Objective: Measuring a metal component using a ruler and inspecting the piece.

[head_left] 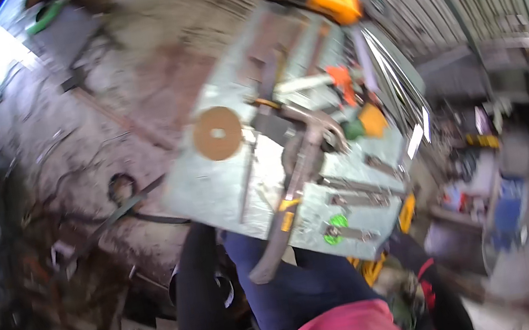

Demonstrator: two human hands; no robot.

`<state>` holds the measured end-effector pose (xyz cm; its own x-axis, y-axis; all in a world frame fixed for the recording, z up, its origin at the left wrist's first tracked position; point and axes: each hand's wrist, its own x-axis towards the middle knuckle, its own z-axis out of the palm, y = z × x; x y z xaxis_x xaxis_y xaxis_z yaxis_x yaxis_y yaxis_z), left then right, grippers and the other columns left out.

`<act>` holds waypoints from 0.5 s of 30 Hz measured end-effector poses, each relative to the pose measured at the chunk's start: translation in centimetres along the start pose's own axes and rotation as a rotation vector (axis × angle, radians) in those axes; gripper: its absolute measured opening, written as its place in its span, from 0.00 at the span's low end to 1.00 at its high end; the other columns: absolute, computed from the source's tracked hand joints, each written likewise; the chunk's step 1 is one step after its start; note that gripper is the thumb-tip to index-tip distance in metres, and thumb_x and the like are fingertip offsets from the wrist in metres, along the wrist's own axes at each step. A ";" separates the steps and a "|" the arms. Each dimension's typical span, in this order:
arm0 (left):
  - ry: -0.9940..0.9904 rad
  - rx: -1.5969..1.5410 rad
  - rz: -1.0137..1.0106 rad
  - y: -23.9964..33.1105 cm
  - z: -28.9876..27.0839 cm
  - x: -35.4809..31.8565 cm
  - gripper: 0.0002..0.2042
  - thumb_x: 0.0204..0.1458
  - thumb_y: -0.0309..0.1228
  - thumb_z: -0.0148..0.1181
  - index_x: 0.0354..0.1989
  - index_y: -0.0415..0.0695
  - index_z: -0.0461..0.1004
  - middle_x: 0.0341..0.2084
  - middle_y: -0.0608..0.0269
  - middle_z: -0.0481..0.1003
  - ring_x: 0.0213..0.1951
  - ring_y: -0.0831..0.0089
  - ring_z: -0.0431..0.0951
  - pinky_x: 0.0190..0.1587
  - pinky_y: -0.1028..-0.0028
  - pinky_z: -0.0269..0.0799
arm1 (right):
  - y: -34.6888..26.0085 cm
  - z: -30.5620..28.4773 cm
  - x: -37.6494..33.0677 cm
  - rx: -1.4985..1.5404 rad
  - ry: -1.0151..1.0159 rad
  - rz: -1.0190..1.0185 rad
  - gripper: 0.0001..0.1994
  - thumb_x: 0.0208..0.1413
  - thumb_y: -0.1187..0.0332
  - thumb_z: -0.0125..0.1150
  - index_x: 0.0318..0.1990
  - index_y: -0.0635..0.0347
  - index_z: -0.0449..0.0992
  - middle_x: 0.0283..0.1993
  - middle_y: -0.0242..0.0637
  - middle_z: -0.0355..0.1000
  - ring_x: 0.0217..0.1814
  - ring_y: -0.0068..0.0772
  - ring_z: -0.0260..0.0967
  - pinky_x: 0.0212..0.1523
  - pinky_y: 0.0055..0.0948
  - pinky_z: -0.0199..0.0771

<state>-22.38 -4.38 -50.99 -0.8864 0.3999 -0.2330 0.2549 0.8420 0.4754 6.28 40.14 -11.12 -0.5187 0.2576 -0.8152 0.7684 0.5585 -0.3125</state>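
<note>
Lining up at the bench [212,187], I judge: left hand hidden beneath it, right hand [400,243] too blurred to read its grip, hammer [295,181] ahead needs a steady reach.

We saw a long hammer [295,181], grey metal head up at 1 o'clock, dark handle with a yellow band pointing to 7 o'clock, overhanging the near table edge. A tan round grinding disc [217,133] lay flat at its 10 o'clock. Picture was blurred.
</note>
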 end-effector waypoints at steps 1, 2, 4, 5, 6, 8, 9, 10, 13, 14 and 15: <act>-0.027 0.041 -0.006 -1.0 0.3 0.2 0.09 0.62 0.32 0.58 0.45 0.47 0.83 0.34 0.45 0.83 0.37 0.43 0.84 0.39 0.48 0.79 | -0.3 0.1 0.4 -0.068 0.006 0.024 0.18 0.72 0.65 0.54 0.64 0.64 0.76 0.49 0.39 0.81 0.47 0.28 0.76 0.52 0.34 0.78; -0.057 0.085 -0.032 -2.4 0.3 -0.3 0.09 0.62 0.32 0.58 0.45 0.47 0.83 0.34 0.45 0.83 0.37 0.43 0.84 0.39 0.48 0.79 | -0.6 0.2 0.3 0.015 0.036 0.029 0.18 0.72 0.66 0.54 0.64 0.64 0.76 0.49 0.39 0.81 0.48 0.27 0.76 0.53 0.33 0.78; -0.123 0.144 -0.040 -3.6 0.2 -1.9 0.09 0.62 0.32 0.58 0.45 0.47 0.83 0.34 0.45 0.83 0.37 0.43 0.84 0.39 0.48 0.79 | 0.1 1.3 -0.6 0.138 0.107 0.061 0.18 0.71 0.67 0.55 0.63 0.64 0.76 0.50 0.38 0.81 0.51 0.25 0.75 0.55 0.32 0.77; -0.150 0.173 -0.036 -4.1 -0.2 -2.5 0.09 0.62 0.32 0.58 0.45 0.47 0.83 0.34 0.45 0.83 0.37 0.43 0.84 0.39 0.48 0.79 | 0.8 1.9 -0.9 0.172 0.137 0.070 0.18 0.70 0.69 0.56 0.63 0.64 0.77 0.50 0.37 0.81 0.52 0.24 0.74 0.55 0.31 0.76; -0.140 0.178 -0.075 -4.7 -0.1 -4.4 0.09 0.62 0.32 0.58 0.45 0.47 0.83 0.34 0.45 0.83 0.37 0.43 0.84 0.39 0.48 0.79 | 0.3 0.4 0.1 0.203 0.093 0.035 0.18 0.70 0.70 0.56 0.64 0.64 0.76 0.50 0.36 0.81 0.51 0.24 0.73 0.55 0.30 0.76; -0.194 0.222 -0.025 -4.6 -0.7 -4.5 0.09 0.63 0.33 0.58 0.45 0.47 0.83 0.34 0.45 0.83 0.37 0.42 0.84 0.39 0.47 0.79 | -0.2 1.5 -0.8 0.293 0.053 0.078 0.18 0.69 0.74 0.56 0.64 0.64 0.76 0.48 0.32 0.79 0.48 0.21 0.71 0.53 0.28 0.74; -0.201 0.234 -0.025 -4.7 -0.9 -4.7 0.09 0.63 0.33 0.58 0.45 0.47 0.83 0.34 0.45 0.83 0.37 0.42 0.84 0.39 0.47 0.79 | -1.0 1.6 -0.9 0.325 0.071 0.064 0.17 0.69 0.74 0.56 0.63 0.64 0.76 0.47 0.32 0.79 0.47 0.21 0.70 0.52 0.28 0.74; -0.209 0.247 -0.030 -5.0 -1.0 -5.0 0.09 0.63 0.33 0.57 0.45 0.47 0.83 0.34 0.45 0.83 0.38 0.42 0.84 0.39 0.47 0.79 | -1.6 1.8 -0.9 0.350 0.088 0.047 0.17 0.69 0.75 0.56 0.63 0.64 0.76 0.46 0.31 0.78 0.46 0.20 0.70 0.52 0.28 0.74; -0.232 0.283 -0.025 -5.6 -1.5 -5.3 0.10 0.64 0.33 0.57 0.46 0.47 0.83 0.34 0.45 0.83 0.38 0.42 0.84 0.39 0.47 0.79 | -1.7 2.0 -1.2 0.368 0.117 0.051 0.14 0.69 0.76 0.55 0.59 0.65 0.77 0.43 0.31 0.77 0.45 0.20 0.69 0.51 0.27 0.74; -0.241 0.298 -0.024 -5.6 -1.7 -5.3 0.10 0.64 0.33 0.57 0.46 0.47 0.83 0.34 0.45 0.83 0.38 0.42 0.84 0.39 0.47 0.79 | -1.2 2.1 -1.1 0.365 0.118 0.040 0.13 0.69 0.76 0.55 0.58 0.65 0.77 0.42 0.31 0.77 0.45 0.20 0.69 0.51 0.27 0.74; -0.250 0.315 -0.021 -5.8 -2.0 -5.2 0.10 0.64 0.33 0.57 0.46 0.47 0.83 0.34 0.45 0.83 0.38 0.42 0.84 0.39 0.47 0.79 | -1.2 2.2 -1.1 0.365 0.114 0.027 0.12 0.69 0.76 0.55 0.56 0.65 0.77 0.42 0.31 0.77 0.45 0.20 0.69 0.50 0.27 0.74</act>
<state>-20.03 -12.06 -50.79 -0.7812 0.4241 -0.4581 0.3780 0.9054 0.1935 6.78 37.49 -10.87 -0.5191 0.3663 -0.7722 0.8546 0.2383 -0.4615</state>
